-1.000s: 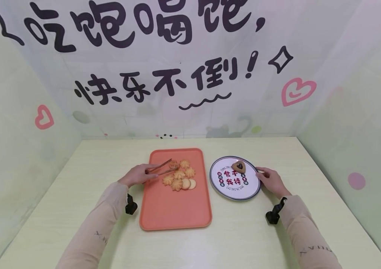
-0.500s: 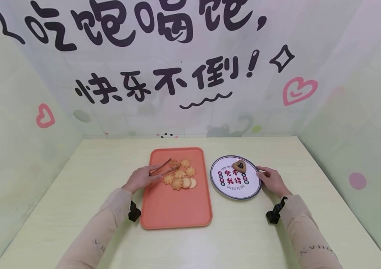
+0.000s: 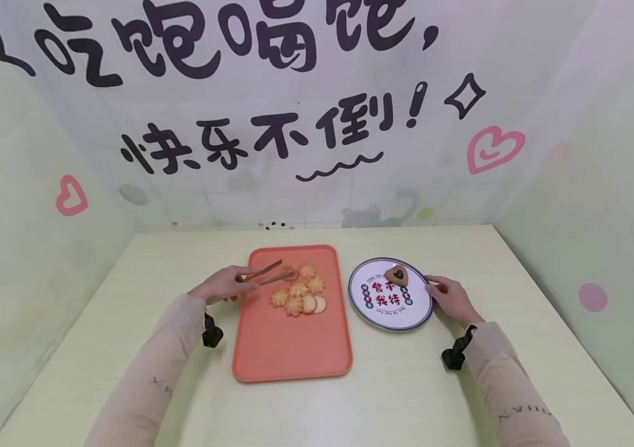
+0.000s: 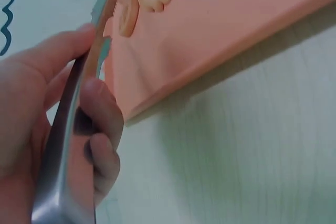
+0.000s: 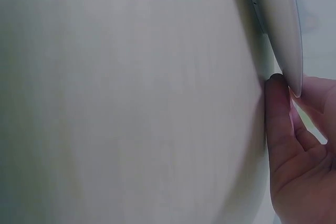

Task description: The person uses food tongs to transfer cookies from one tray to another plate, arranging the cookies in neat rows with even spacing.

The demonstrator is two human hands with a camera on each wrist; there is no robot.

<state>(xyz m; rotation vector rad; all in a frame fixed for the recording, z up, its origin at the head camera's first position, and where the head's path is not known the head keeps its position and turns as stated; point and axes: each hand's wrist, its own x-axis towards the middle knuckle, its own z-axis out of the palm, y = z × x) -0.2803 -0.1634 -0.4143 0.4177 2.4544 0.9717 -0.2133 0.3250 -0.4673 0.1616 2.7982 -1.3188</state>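
My left hand (image 3: 221, 284) holds metal tongs (image 4: 63, 171), thumb on one arm and fingers curled round the other. Their serrated tips reach over the far part of the orange tray (image 3: 292, 357), right at a ring-shaped cookie (image 3: 289, 271); in the left wrist view they stand apart. Several flower-shaped cookies (image 3: 295, 307) and two plain round cookies (image 3: 309, 304) lie on the tray. On the right, my right hand (image 3: 453, 301) pinches the rim of a white plate (image 3: 369, 315), fingers beneath its edge. A heart-shaped cookie (image 3: 397, 277) lies on the plate's far right part.
Tray and plate stand side by side on a pale wood table (image 3: 395, 397), a narrow gap between them. Printed walls (image 3: 317, 198) enclose the table at the back and both sides.
My left hand has shifted a little to the left and away from me, drawing the tongs with it. The right hand, plate and cookies stay in place.
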